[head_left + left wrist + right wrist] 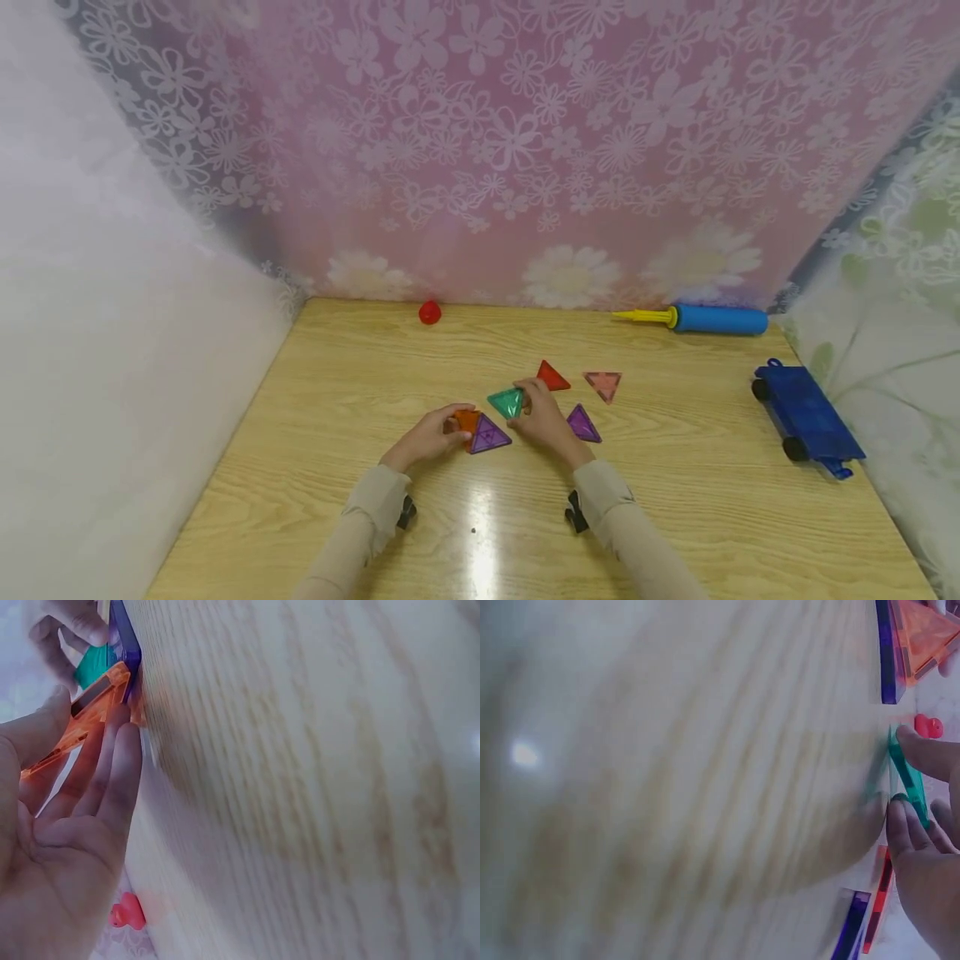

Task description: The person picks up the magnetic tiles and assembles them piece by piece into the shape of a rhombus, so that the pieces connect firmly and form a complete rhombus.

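My left hand (426, 436) pinches an orange triangular magnetic tile (466, 419) between thumb and fingers; in the left wrist view the tile stands tilted up from the table. Right beside it lies a purple triangular tile (490, 437), flat on the wood. Just to the right, my right hand (546, 421) grips a green triangular tile (504, 403), which leans slightly off the table in the right wrist view. Close past the right hand's knuckles is a red triangular tile (552, 377). A second purple tile (582, 423) lies to the right of that hand.
A pink triangular tile (603, 384) lies beyond the second purple one. Along the back edge are a small red object (430, 312) and a blue hand pump (720, 320) with a yellow nozzle. A blue wheeled toy cart (812, 417) stands at the table's right edge.
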Tool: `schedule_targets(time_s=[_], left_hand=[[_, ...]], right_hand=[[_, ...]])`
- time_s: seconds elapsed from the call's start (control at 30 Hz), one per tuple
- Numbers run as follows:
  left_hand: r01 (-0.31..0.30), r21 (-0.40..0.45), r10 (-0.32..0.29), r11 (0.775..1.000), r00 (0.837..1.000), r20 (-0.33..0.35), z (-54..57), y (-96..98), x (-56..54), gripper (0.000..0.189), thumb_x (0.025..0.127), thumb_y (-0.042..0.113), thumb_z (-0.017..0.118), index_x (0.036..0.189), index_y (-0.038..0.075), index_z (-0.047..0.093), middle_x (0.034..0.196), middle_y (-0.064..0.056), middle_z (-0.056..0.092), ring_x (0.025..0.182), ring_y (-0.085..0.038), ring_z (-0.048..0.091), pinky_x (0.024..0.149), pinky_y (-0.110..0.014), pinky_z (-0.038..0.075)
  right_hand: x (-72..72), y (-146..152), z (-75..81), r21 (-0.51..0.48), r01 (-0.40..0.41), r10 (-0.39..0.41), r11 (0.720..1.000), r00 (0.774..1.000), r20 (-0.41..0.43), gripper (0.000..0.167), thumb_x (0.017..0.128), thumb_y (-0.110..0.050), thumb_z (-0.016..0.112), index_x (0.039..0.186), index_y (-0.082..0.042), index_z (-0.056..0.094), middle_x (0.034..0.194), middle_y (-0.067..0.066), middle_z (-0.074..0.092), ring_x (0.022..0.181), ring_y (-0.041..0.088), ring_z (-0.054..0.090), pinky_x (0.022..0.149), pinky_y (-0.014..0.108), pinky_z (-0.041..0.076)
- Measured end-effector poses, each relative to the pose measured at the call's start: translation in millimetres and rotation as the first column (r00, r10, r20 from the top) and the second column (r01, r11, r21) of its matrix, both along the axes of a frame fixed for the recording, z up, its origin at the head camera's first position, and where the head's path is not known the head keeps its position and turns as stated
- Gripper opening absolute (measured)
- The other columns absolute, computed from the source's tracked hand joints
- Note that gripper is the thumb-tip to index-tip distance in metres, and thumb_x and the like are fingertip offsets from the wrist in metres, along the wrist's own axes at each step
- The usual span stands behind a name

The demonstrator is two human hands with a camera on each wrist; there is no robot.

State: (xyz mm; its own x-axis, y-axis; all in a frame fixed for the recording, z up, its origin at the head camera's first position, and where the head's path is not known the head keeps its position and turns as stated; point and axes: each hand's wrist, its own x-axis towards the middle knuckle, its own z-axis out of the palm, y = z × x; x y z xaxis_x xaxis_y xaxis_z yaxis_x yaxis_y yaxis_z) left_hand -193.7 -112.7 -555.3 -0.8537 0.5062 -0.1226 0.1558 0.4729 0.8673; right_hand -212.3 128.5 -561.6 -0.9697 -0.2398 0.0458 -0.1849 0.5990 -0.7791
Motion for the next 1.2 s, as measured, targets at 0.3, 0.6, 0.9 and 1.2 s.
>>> schedule_targets(time_s=[0.3,0.6,0.9,1.2], left_hand=[[-0.005,0.027,0.004,1.000,0.999,0.039,1.0,0.8,1.4,0.046,0.095,0.010,0.058,0.139,0.008,0.046,0.097,-0.009,0.062,0.075,-0.016,0.055,0.059,-0.024,0.046],[0.004,0.030,-0.005,1.000,1.000,0.020,4.6,1.2,0.3,0.043,0.096,0.010,0.056,0.138,0.007,0.046,0.112,-0.013,0.063,0.095,-0.021,0.060,0.075,-0.031,0.048],[0.021,0.032,-0.021,0.999,1.000,0.010,5.6,3.7,2.3,0.043,0.096,0.008,0.055,0.137,0.003,0.046,0.117,-0.015,0.062,0.100,-0.024,0.061,0.083,-0.035,0.049],[0.014,0.020,-0.015,1.000,1.000,0.009,4.3,4.8,3.1,0.051,0.097,0.012,0.055,0.144,0.004,0.038,0.125,-0.018,0.058,0.116,-0.034,0.055,0.096,-0.048,0.045]], right_hand=[[7.0,5.3,-4.2,-0.199,0.082,-0.040,0.977,0.978,0.206,0.064,0.077,0.005,0.074,0.133,-0.002,0.044,0.105,0.014,0.052,0.083,0.018,0.051,0.071,0.028,0.045],[8.5,4.2,-6.5,-0.310,0.062,0.005,0.949,0.977,0.211,0.052,0.082,0.010,0.065,0.128,0.000,0.043,0.103,0.015,0.052,0.082,0.018,0.049,0.072,0.026,0.044],[15.4,-3.4,-5.3,-0.296,0.055,-0.003,0.954,0.985,0.175,0.053,0.082,0.011,0.065,0.129,-0.001,0.045,0.104,0.015,0.051,0.084,0.020,0.050,0.075,0.032,0.047],[22.7,-8.9,-3.8,-0.309,0.033,0.008,0.951,0.991,0.130,0.060,0.087,0.009,0.060,0.141,-0.003,0.037,0.126,0.025,0.056,0.113,0.038,0.056,0.094,0.048,0.046]])
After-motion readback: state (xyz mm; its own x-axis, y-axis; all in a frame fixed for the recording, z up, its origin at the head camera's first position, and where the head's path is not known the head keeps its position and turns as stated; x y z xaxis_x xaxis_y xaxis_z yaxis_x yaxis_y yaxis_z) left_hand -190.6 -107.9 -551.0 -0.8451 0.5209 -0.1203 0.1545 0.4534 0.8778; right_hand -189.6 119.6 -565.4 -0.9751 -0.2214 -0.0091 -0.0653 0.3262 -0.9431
